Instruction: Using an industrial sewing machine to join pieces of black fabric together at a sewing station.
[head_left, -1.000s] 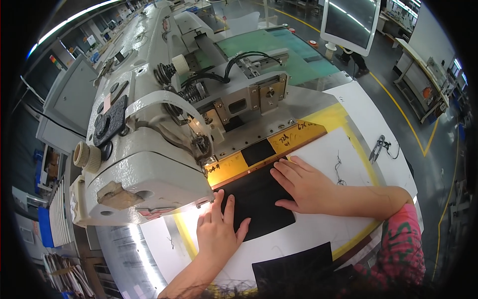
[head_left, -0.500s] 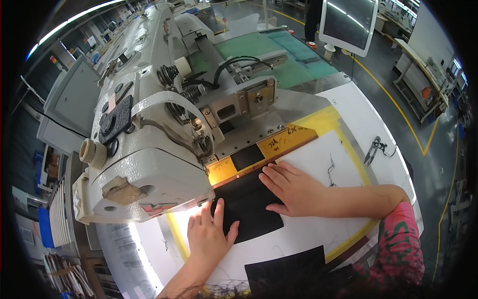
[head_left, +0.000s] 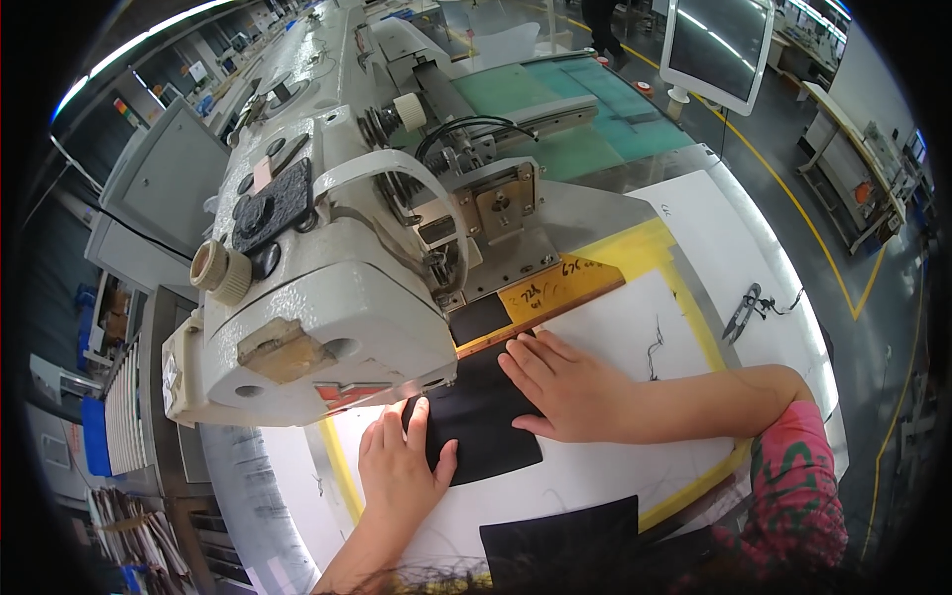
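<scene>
A piece of black fabric [head_left: 483,418] lies flat on the white work surface, its far edge against the yellow sewing template [head_left: 551,296]. My right hand [head_left: 567,387] rests on the fabric's right side with the fingers stretched toward the template's edge. On the fabric's left edge lies my left hand [head_left: 402,458], fingers extended and thumb apart, its fingertips just below the white sewing machine head [head_left: 327,337]. The head hides the needle and the template's left part. Closer to me is a second black fabric piece [head_left: 570,545].
Thread snips [head_left: 742,312] lie on the right of the white surface. Yellow tape [head_left: 684,288] borders the work area. A monitor [head_left: 718,50] stands at the far right, and papers [head_left: 144,535] are stacked low on the left.
The template and its metal clamp have shifted left beneath the machine head. The black fabric and both my hands have moved slightly left too. The view has shifted a little.
</scene>
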Available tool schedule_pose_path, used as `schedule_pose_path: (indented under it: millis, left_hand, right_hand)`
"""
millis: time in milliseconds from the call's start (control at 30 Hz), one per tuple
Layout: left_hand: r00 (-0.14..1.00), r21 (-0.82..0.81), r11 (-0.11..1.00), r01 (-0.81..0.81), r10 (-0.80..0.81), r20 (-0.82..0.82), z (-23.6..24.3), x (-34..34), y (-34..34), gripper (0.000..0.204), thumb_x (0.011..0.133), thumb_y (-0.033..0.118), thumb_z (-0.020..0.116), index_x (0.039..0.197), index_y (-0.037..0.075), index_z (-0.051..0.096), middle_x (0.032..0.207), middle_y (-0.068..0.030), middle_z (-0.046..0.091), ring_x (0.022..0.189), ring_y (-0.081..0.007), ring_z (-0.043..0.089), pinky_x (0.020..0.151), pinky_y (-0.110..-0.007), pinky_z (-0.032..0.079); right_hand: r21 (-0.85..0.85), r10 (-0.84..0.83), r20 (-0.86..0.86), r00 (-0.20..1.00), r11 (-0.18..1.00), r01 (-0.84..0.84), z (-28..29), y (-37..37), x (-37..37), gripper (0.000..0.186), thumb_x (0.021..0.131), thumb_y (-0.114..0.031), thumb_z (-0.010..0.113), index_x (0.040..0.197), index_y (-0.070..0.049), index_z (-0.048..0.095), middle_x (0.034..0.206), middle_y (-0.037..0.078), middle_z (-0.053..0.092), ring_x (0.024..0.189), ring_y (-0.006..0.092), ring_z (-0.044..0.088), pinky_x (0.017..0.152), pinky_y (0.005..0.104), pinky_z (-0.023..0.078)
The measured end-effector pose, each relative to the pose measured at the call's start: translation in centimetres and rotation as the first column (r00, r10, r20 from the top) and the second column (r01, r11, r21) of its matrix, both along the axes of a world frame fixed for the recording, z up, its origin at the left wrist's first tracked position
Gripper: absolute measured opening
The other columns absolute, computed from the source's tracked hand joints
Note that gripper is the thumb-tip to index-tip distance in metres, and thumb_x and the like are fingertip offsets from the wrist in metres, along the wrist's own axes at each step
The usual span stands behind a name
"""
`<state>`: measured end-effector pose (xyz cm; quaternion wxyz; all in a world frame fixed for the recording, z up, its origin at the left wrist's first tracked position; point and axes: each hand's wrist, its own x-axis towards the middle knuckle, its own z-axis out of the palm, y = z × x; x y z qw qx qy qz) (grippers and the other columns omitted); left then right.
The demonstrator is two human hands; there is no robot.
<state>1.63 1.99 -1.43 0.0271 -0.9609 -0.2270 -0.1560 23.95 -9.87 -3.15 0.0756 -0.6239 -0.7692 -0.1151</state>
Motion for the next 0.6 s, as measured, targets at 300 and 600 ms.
schedule_pose_path:
  millis: [300,600]
  left_hand:
    - [0.999,-0.017,0.998,-0.052,0.052,-0.007,1.4,0.1,-0.5,0.052,0.075,0.029,0.069,0.117,0.002,0.054,0.118,-0.018,0.051,0.099,-0.0353,0.055,0.085,-0.042,0.044]
    - [0.995,-0.03,0.996,-0.09,0.089,-0.038,0.4,2.9,-1.0,0.051,0.074,0.026,0.07,0.116,0.002,0.054,0.122,-0.0183,0.051,0.102,-0.0364,0.055,0.088,-0.042,0.044]
  right_hand:
    - [0.007,0.06,-0.032,0.998,0.998,-0.06,1.0,0.2,0.3,0.067,0.091,-0.046,0.051,0.126,0.011,0.047,0.13,0.025,0.05,0.124,0.0351,0.046,0.11,0.0438,0.029]
    - [0.029,0.11,-0.078,0.991,0.994,-0.108,-0.9,0.1,3.3,0.066,0.09,-0.045,0.053,0.123,0.012,0.05,0.127,0.024,0.05,0.124,0.0345,0.045,0.109,0.043,0.03]
